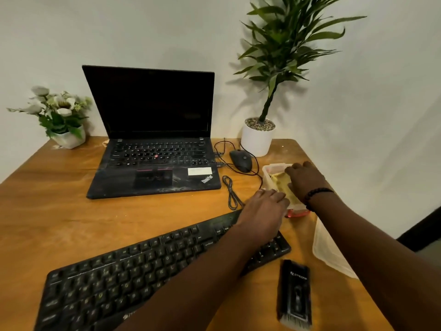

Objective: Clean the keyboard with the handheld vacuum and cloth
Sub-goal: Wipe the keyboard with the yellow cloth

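A black keyboard [148, 266] lies diagonally across the near part of the wooden desk [59, 206]. The black handheld vacuum [295, 292] lies on the desk to the right of the keyboard, brush end toward me. A yellow cloth [280, 180] sits inside a clear plastic container [274, 167] at the right. My right hand [306, 181] reaches down into the container, its fingers curled on the cloth; the fingertips are hidden. My left hand [263, 209] crosses over the keyboard's right end and rests with straight fingers against the container's near side.
An open black laptop [155, 149] stands at the back, with a wired mouse [241, 160] and a loose cable [230, 192] to its right. A white potted plant [257, 139] and a flower pot [68, 137] flank the desk. A clear lid [328, 249] lies at the right edge.
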`<action>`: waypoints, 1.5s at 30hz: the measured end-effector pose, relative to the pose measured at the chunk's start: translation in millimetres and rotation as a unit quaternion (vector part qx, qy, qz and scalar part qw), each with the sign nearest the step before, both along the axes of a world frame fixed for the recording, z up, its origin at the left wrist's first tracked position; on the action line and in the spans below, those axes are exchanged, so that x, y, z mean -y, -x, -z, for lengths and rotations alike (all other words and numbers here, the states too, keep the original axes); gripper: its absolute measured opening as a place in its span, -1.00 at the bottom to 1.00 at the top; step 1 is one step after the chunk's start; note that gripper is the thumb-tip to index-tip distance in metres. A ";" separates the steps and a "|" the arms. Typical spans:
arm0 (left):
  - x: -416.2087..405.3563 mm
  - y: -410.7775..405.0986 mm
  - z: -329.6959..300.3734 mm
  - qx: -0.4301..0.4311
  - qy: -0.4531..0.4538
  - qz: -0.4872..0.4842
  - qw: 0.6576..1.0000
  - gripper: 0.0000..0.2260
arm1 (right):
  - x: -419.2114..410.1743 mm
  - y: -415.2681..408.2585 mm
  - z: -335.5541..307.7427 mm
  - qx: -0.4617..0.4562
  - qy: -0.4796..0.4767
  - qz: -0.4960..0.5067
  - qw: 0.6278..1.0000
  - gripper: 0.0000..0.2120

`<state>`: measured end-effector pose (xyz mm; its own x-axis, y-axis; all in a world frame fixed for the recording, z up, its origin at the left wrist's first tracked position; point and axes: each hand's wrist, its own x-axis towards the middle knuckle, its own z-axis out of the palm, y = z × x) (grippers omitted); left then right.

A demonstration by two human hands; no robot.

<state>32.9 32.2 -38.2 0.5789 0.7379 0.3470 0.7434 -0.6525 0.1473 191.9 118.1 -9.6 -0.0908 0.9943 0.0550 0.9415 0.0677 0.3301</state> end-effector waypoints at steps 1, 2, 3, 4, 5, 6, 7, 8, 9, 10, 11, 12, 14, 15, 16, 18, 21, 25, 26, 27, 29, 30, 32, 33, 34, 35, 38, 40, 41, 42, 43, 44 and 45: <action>0.0 0.9 1.6 0.005 0.007 0.004 1.000 -0.63 | -4.1 0.0 3.5 0.036 0.010 -0.015 0.999 -0.65; 0.2 1.8 2.8 0.010 0.015 0.008 1.000 -0.61 | -5.9 0.5 5.4 0.067 0.010 -0.024 0.997 -0.65; 0.0 2.9 4.0 0.017 0.024 0.012 0.999 -0.58 | -8.0 1.7 7.7 0.090 0.003 -0.028 0.996 -0.65; -0.4 3.7 4.7 0.024 0.033 0.016 0.999 -0.56 | -9.2 3.2 8.7 0.107 -0.005 -0.026 0.994 -0.66; -0.7 5.0 5.0 0.030 0.041 0.021 0.998 -0.55 | -10.9 4.7 9.5 0.118 -0.010 -0.022 0.993 -0.67; -1.3 5.9 5.0 0.036 0.047 0.027 0.998 -0.54 | -12.5 6.6 9.4 0.130 -0.003 -0.012 0.991 -0.68; -1.7 6.5 5.1 0.040 0.051 0.032 0.997 -0.53 | -14.2 7.7 9.1 0.140 0.007 -0.001 0.990 -0.69; -2.1 6.6 5.4 0.043 0.054 0.035 0.997 -0.52 | -14.2 9.1 7.2 0.142 0.019 0.013 0.990 -0.70; -2.2 6.4 6.0 0.045 0.056 0.035 0.997 -0.52 | -15.5 9.4 5.4 0.142 0.026 0.020 0.989 -0.70; -1.8 6.3 6.6 0.046 0.058 0.033 0.997 -0.51 | -15.5 10.2 2.8 0.148 0.029 0.017 0.988 -0.71; -1.2 6.2 6.6 0.046 0.059 0.031 0.997 -0.51 | -15.7 10.6 1.5 0.159 0.028 0.003 0.987 -0.72; -0.9 6.3 6.2 0.044 0.058 0.031 0.997 -0.52 | -14.3 12.2 -1.5 0.163 0.031 -0.013 0.986 -0.72; -1.3 6.7 5.7 0.041 0.058 0.031 0.997 -0.53 | -11.3 13.2 -4.9 0.119 0.027 -0.033 0.992 -0.73; -1.1 6.9 5.0 0.039 0.061 0.032 0.997 -0.53 | -8.6 12.4 -6.6 0.047 0.015 -0.025 0.998 -0.71; -0.4 7.1 4.5 0.036 0.066 0.032 0.997 -0.53 | -4.0 12.4 -9.4 -0.061 -0.012 -0.008 0.998 -0.69; 1.8 10.0 4.2 0.028 0.080 0.038 0.996 -0.49 | 2.7 2.2 -11.3 -0.362 -0.094 0.066 0.925 -0.58; 8.1 21.7 -1.1 0.060 0.085 0.020 0.994 -0.47 | 26.8 -15.4 -23.9 -0.780 -0.095 0.136 0.603 -0.50; 14.6 48.8 -10.0 0.205 0.084 -0.084 0.971 -0.64 | 78.6 -21.4 -34.2 -0.980 -0.041 0.113 0.156 -0.36; 15.8 56.9 -11.1 0.216 0.091 -0.107 0.966 -0.65 | 92.2 -18.1 -33.2 -0.985 -0.053 0.108 0.122 -0.30; 16.8 64.5 -11.3 0.214 0.099 -0.126 0.964 -0.66 | 102.2 -15.2 -30.6 -0.987 -0.059 0.113 0.099 -0.26; 23.2 80.5 -12.6 0.189 0.110 -0.152 0.964 -0.66 | 117.8 -4.4 -24.6 -0.991 -0.047 0.107 0.071 -0.21; 28.0 87.6 -13.5 0.175 0.114 -0.160 0.965 -0.65 | 123.5 3.2 -24.0 -0.992 -0.043 0.106 0.060 -0.26; 38.8 99.7 -15.6 0.143 0.123 -0.168 0.968 -0.61 | 130.4 18.0 -24.1 -0.990 -0.049 0.103 0.079 -0.50; 45.5 104.2 -17.4 0.120 0.132 -0.172 0.969 -0.55 | 133.8 26.1 -26.3 -0.982 -0.063 0.095 0.154 -0.60; 52.0 107.8 -18.0 0.092 0.148 -0.176 0.969 -0.47 | 137.5 35.1 -29.7 -0.953 -0.078 0.083 0.282 -0.64; 58.4 110.7 -19.5 0.062 0.171 -0.181 0.967 -0.37 | 139.4 44.2 -30.3 -0.891 -0.088 0.067 0.439 -0.61; 74.5 117.9 -22.7 0.001 0.252 -0.206 0.945 -0.05 | 141.0 73.8 -19.4 -0.615 -0.036 -0.027 0.787 -0.56; 85.0 121.9 -23.4 -0.040 0.285 -0.208 0.935 0.12 | 137.1 92.1 10.7 -0.393 0.053 -0.093 0.913 -0.45; 89.8 123.2 -23.5 -0.061 0.295 -0.204 0.931 0.17 | 136.2 99.2 25.9 -0.288 0.097 -0.106 0.947 -0.38; 93.7 124.7 -22.2 -0.076 0.305 -0.200 0.928 0.21 | 135.5 102.6 37.1 -0.223 0.127 -0.106 0.961 -0.34; 96.7 126.5 -20.5 -0.086 0.310 -0.196 0.926 0.23 | 135.1 104.3 42.6 -0.206 0.140 -0.099 0.963 -0.34; 98.5 128.0 -18.0 -0.093 0.311 -0.194 0.926 0.25 | 134.8 104.6 44.4 -0.221 0.140 -0.091 0.961 -0.36; 100.1 129.1 -15.2 -0.101 0.304 -0.194 0.927 0.26 | 135.2 104.6 43.8 -0.241 0.139 -0.083 0.957 -0.37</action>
